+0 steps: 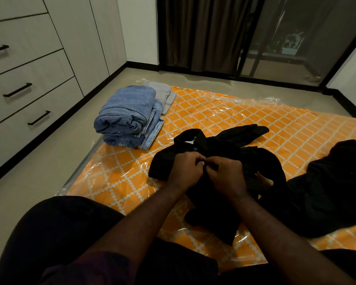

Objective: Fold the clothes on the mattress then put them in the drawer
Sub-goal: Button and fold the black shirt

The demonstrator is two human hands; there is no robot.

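The black shirt (224,145) is dark on dark, so its folds are hard to read. Its lower part is hidden under both wrists, and what sits between the fingertips is too small to make out. The left hand (186,169) and right hand (227,175) meet knuckle to knuckle, their fingers (197,159) curled and clamped on the shirt front. The collar and one button lie just beyond the fingers, a sleeve further beyond to the right. The shirt rests on the plastic-wrapped orange mattress (214,112). Folded jeans (127,116) are stacked beyond the fingers to the left. A second black garment (337,182) lies well to their right, and the drawers (29,83) far to the left are cut off by the frame.
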